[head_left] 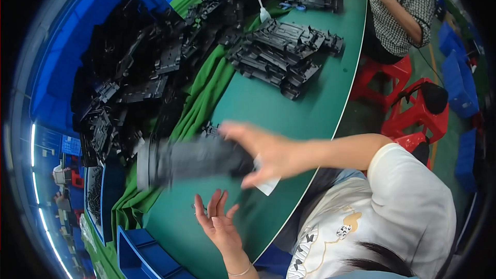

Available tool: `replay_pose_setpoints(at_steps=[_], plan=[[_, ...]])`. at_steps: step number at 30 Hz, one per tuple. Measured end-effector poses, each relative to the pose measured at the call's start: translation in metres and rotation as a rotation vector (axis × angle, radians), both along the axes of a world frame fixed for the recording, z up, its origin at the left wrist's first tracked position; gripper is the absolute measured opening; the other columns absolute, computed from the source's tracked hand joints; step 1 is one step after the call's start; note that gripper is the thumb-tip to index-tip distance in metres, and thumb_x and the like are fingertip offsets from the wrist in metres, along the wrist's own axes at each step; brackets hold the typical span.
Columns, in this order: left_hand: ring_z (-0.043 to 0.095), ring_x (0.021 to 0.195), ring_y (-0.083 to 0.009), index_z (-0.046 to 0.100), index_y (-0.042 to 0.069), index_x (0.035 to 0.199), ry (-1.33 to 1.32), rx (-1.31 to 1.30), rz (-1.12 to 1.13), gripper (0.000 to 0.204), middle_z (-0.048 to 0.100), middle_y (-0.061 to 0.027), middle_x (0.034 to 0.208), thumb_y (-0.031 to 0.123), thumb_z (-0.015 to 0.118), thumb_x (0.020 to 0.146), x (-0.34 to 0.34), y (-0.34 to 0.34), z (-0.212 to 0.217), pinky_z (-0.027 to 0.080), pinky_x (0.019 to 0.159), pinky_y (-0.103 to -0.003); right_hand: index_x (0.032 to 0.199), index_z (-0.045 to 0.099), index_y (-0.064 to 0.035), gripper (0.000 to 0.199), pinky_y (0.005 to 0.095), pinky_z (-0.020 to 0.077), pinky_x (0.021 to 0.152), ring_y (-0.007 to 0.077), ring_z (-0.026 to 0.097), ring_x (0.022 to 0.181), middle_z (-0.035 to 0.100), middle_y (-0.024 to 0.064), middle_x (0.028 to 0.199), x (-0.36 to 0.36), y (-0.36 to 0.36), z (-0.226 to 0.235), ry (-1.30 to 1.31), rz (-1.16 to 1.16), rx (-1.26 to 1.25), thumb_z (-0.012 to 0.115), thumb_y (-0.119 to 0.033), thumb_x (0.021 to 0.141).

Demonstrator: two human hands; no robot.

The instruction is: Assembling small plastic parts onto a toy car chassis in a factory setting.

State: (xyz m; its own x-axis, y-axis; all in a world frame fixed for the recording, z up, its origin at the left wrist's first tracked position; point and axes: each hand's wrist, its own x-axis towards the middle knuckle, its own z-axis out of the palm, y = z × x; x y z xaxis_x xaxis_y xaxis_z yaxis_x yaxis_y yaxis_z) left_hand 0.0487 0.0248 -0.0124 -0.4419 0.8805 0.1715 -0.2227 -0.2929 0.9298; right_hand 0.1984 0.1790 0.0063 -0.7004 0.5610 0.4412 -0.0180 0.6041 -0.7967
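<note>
My right hand (268,155) grips one end of a long black plastic part (199,163), smeared by motion, above the green tabletop. My left hand (223,230) is below it, palm up with fingers spread, apart from the part. Something small and dark shows at its fingertips, too small to make out. Just beyond the long part lies a small black piece (211,130), partly hidden. A white sheet (267,186) shows beneath my right hand.
Stacked black plastic frames (281,54) stand farther along the green table (253,108). A heap of black parts (139,67) fills the blue bin at left, beside green cloth (199,98). Blue trays (147,253) sit near left. Another person (398,10) works at far right, by red stools (421,108).
</note>
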Motion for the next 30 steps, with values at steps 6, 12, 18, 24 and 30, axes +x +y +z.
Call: replay_pose_setpoints(at_steps=[6,12,18,24,30], plan=[[0.051,0.087,-0.0210,0.034,0.000,0.117,0.102,-0.136,-0.007,0.049,0.048,-0.0147,0.102,0.032,0.049,0.082,0.001,0.004,0.003,0.048,0.063,-0.030,0.127,0.018,-0.0058,0.086,0.0335,0.0251,0.096,0.0294,0.029,0.118,0.029,0.0196,0.125,0.135,0.117,0.028,-0.301,-0.818,0.203,0.067,-0.023,0.059],[0.053,0.079,-0.0188,0.039,0.000,0.111,0.097,-0.140,-0.017,0.043,0.051,-0.0143,0.095,0.030,0.049,0.082,-0.003,0.006,-0.003,0.047,0.063,-0.028,0.127,0.016,-0.0016,0.091,0.0353,0.0250,0.096,0.0334,0.028,0.117,0.028,0.0246,0.124,0.170,0.175,0.008,-0.535,-0.759,0.159,0.067,-0.038,0.061],[0.054,0.075,-0.0170,0.039,-0.001,0.109,0.060,-0.176,-0.014,0.038,0.053,-0.0157,0.093,0.024,0.047,0.083,-0.008,0.005,-0.003,0.045,0.063,-0.027,0.108,0.044,-0.0032,0.041,0.0308,0.0359,0.086,0.0244,0.047,0.098,0.048,0.0121,0.104,0.079,0.122,0.036,-0.157,-0.609,0.441,0.059,-0.010,0.070],[0.054,0.071,-0.0144,0.044,-0.001,0.102,0.018,-0.164,-0.046,0.027,0.056,-0.0136,0.089,0.019,0.045,0.084,-0.014,0.008,-0.010,0.044,0.063,-0.025,0.104,0.045,0.0008,0.040,0.0318,0.0415,0.076,0.0260,0.052,0.089,0.050,0.0169,0.102,-0.041,0.099,-0.005,-0.537,-0.013,0.204,0.061,-0.017,0.072],[0.053,0.070,-0.0115,0.046,0.000,0.099,-0.009,-0.162,-0.019,0.025,0.057,-0.0105,0.085,0.021,0.045,0.085,-0.014,0.007,-0.011,0.043,0.062,-0.023,0.109,0.040,-0.0045,0.057,0.0336,0.0392,0.080,0.0288,0.047,0.093,0.046,0.0156,0.100,-0.142,0.155,0.004,-0.013,-0.380,0.392,0.067,-0.020,0.062]])
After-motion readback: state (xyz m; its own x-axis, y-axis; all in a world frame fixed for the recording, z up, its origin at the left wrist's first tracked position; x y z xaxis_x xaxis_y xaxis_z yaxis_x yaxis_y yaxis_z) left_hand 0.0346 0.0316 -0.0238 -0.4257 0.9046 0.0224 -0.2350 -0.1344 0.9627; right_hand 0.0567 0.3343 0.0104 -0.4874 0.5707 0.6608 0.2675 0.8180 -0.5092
